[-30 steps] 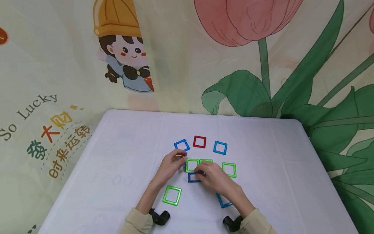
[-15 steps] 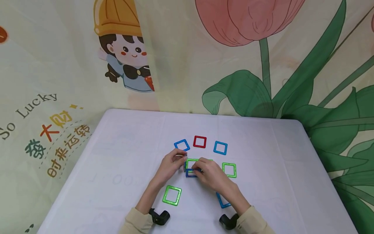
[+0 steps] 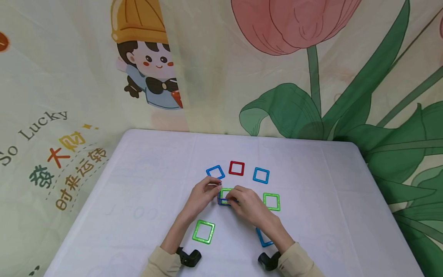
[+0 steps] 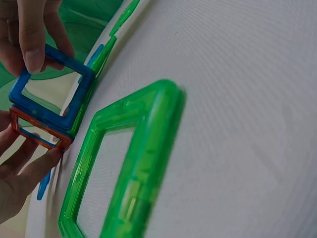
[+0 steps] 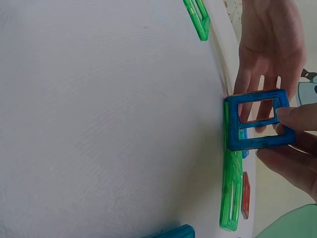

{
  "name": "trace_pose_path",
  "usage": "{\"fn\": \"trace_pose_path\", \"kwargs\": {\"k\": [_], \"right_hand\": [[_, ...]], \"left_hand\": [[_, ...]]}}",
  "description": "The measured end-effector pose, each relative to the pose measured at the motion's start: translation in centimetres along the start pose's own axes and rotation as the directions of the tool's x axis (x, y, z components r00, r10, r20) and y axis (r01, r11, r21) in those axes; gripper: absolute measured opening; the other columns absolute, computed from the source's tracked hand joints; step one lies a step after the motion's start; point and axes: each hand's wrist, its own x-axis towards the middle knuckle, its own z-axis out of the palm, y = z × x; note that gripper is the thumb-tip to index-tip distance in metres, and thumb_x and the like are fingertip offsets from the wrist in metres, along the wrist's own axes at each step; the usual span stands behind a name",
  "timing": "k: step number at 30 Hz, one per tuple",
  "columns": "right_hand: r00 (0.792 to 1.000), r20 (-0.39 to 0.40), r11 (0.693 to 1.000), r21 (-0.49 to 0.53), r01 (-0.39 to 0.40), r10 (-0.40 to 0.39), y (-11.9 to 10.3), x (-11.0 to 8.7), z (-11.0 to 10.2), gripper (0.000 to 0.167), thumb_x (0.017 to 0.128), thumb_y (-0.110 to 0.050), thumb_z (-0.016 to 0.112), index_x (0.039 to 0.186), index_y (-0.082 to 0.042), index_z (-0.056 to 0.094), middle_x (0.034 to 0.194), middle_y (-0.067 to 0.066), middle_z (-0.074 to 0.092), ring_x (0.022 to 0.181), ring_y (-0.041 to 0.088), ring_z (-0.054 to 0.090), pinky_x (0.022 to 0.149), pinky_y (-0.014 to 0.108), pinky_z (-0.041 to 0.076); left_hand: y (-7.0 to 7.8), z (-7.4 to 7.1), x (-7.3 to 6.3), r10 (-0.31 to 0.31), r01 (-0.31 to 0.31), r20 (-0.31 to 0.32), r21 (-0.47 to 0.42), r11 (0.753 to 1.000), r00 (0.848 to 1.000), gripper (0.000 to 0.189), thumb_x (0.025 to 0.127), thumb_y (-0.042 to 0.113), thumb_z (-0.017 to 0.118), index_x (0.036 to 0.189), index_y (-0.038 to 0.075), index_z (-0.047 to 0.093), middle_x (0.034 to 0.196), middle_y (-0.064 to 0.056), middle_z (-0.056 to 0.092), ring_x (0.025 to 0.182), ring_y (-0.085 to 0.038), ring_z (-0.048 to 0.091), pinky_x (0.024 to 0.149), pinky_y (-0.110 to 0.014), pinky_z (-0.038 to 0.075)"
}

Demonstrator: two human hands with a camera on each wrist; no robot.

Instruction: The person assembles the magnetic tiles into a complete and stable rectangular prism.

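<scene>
My right hand (image 3: pixel 250 204) pinches a blue square magnetic tile (image 5: pixel 260 143) between thumb and fingers. That tile stands upright along the near edge of a flat green tile (image 3: pixel 226 189). At the left side my left hand (image 3: pixel 202 196) holds an orange-red tile (image 4: pixel 42 127) on edge, its fingertips along the frame. In the left wrist view the blue and orange-red tiles meet at an upright corner. A second flat green tile (image 5: pixel 229 210) adjoins on the right, mostly covered by my right hand in the head view.
Behind the hands lie a blue tile (image 3: pixel 212 167), a red tile (image 3: pixel 237 162) and another blue tile (image 3: pixel 262 169). A green tile (image 3: pixel 271 194) is to the right, another green tile (image 3: pixel 206 221) front left. My right forearm partly covers a blue tile (image 3: pixel 260 236).
My right hand has brought the blue tile back and slightly left, from in front of the green tile to its near edge. My left hand has stayed in place.
</scene>
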Motion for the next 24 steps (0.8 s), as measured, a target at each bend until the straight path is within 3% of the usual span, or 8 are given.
{"fn": "trace_pose_path", "kwargs": {"k": [24], "right_hand": [[1.000, 0.024, 1.000, 0.003, -0.019, 0.019, -0.03, 0.18, 0.32, 0.016, 0.089, -0.009, 0.081, 0.105, -0.010, 0.079, 0.095, 0.001, 0.073, 0.087, 0.012, 0.071, 0.082, 0.025, 0.060]], "left_hand": [[0.04, -0.16, -0.20, -0.001, 0.001, 0.006, -0.007, 1.000, 1.000, 0.026, 0.101, 0.020, 0.066, 0.126, 0.014, 0.066, 0.131, -0.007, 0.067, 0.119, -0.026, 0.065, 0.098, -0.040, 0.057]]}}
